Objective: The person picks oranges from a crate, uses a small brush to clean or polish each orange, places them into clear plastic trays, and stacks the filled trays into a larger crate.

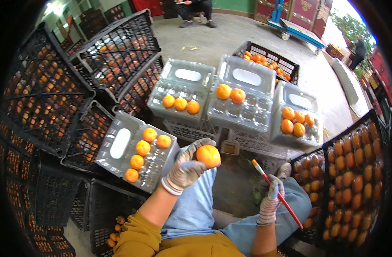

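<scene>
My left hand [187,168], in a striped work glove, holds up a round orange fruit [208,156], whose exact kind I cannot tell. My gloved right hand [271,199] is closed around a thin paintbrush [291,210] with a red handle, its pale tip pointing up and left, apart from the fruit. Beside my left forearm an open clear plastic clamshell box [151,169] holds several such fruits in its moulded cups. Three more open clamshell boxes stand ahead: a left one [159,106], a middle one [236,118] and a right one [286,138], each partly filled.
Black crates [82,118] of packed fruit are stacked at left. Others [354,188] stand at right. A black crate [295,70] of loose fruit sits behind the boxes, which rest on white crates [191,130]. Farther off are a seated person [198,8] and a blue trolley [296,30].
</scene>
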A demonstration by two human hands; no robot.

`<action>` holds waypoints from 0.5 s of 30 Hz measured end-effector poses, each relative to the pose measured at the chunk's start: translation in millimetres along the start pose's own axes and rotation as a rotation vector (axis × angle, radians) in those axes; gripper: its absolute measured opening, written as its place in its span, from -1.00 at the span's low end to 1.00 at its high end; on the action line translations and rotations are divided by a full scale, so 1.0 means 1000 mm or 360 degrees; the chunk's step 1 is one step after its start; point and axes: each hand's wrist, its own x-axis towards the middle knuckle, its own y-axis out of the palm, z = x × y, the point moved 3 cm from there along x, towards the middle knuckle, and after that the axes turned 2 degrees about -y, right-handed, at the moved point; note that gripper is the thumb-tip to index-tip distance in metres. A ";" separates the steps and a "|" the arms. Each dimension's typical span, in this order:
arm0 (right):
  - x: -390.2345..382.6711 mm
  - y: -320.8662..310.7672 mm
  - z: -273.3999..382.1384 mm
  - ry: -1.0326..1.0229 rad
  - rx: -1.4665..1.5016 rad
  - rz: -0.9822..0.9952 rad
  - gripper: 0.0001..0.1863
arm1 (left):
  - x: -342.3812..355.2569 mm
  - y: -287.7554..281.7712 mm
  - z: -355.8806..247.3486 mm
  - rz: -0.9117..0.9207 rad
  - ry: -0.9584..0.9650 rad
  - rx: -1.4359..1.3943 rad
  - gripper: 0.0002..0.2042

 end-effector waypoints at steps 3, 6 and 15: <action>-0.002 0.001 0.002 -0.0053 -0.0117 0.0034 -0.68 | -0.007 0.014 0.024 0.0016 0.0161 0.0718 -0.32; -0.003 0.002 0.009 -0.0031 -0.0091 0.0034 -0.67 | -0.009 0.024 0.040 0.0109 0.0304 0.0879 -0.33; -0.006 -0.001 0.011 0.0021 0.0058 0.0021 -0.68 | -0.013 0.017 0.062 0.0033 0.0249 0.0603 -0.31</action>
